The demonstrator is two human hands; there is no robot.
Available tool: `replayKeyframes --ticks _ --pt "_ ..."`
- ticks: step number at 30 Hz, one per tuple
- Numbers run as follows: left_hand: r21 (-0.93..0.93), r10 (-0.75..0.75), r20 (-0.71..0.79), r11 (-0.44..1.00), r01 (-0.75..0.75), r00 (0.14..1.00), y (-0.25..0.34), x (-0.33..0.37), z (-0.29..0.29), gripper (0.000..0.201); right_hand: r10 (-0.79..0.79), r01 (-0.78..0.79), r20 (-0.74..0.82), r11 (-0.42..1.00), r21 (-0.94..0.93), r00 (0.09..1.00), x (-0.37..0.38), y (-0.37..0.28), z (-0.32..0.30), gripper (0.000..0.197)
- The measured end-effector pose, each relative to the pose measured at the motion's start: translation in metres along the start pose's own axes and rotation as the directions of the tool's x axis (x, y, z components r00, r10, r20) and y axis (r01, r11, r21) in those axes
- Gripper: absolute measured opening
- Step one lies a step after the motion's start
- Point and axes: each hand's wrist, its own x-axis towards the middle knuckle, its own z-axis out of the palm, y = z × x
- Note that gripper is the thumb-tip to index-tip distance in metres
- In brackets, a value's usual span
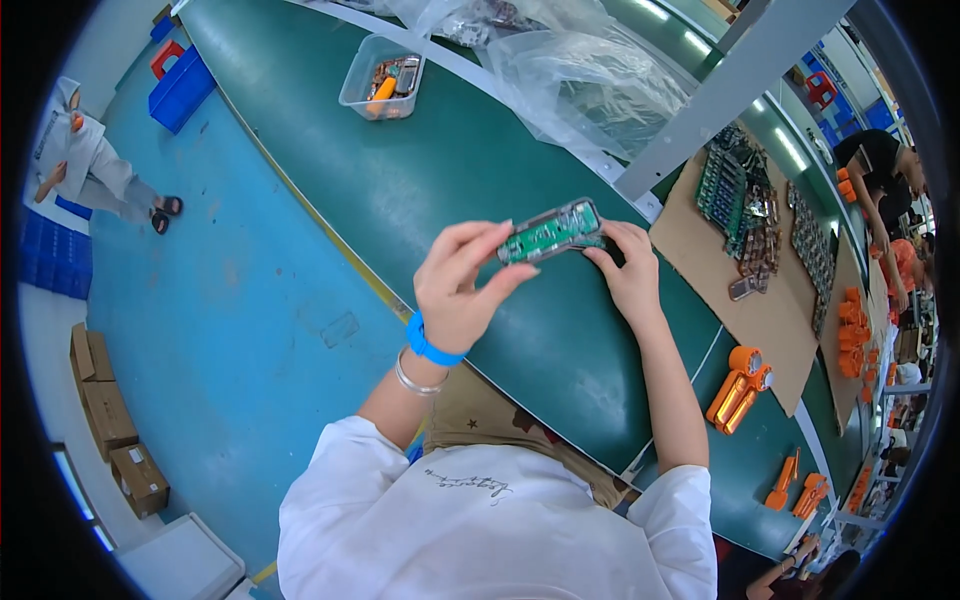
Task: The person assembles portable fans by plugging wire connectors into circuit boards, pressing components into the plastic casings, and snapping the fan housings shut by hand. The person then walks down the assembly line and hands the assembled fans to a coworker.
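Observation:
A narrow green circuit board in a dark, rounded frame (548,233) is raised over the green worktable, tilted up toward its right end. My left hand (462,272), with a blue wristband and a silver bangle, pinches its left end between thumb and fingers. At the other end, my right hand (630,268) has thumb and fingers closed around the right edge. A small green piece shows just under that edge by the right fingertips; whether it belongs to the same board I cannot tell.
A clear plastic tub (383,80) holds small parts and an orange piece. Plastic bags (590,85) lie beyond a grey post (740,95). On cardboard (700,265) at right are green circuit boards (722,195); orange housings (738,392) sit nearer. Other people stand left and far right.

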Motion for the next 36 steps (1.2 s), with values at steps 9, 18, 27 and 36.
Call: replayKeyframes --ticks 9,18,27,36 --pt "0.071 0.101 0.051 0.992 -0.104 0.994 0.035 -0.042 0.006 0.048 -0.186 -0.123 0.230 0.456 0.882 0.955 -0.009 -0.071 -0.042 0.063" --pt "-0.003 0.072 0.071 0.997 -0.072 0.995 0.047 -0.052 0.025 0.047 -0.128 -0.145 0.215 0.412 0.899 0.968 -0.029 -0.075 -0.061 0.041" --pt "-0.182 -0.059 0.085 0.980 0.074 0.995 0.049 -0.049 0.030 0.049 0.072 -0.062 0.032 0.474 0.878 0.997 -0.034 -0.061 -0.072 0.043" --pt "0.020 -0.264 0.065 0.965 0.263 0.962 0.026 -0.045 0.019 0.027 0.045 -0.288 0.312 0.526 0.800 0.949 -0.044 -0.034 -0.070 0.042"
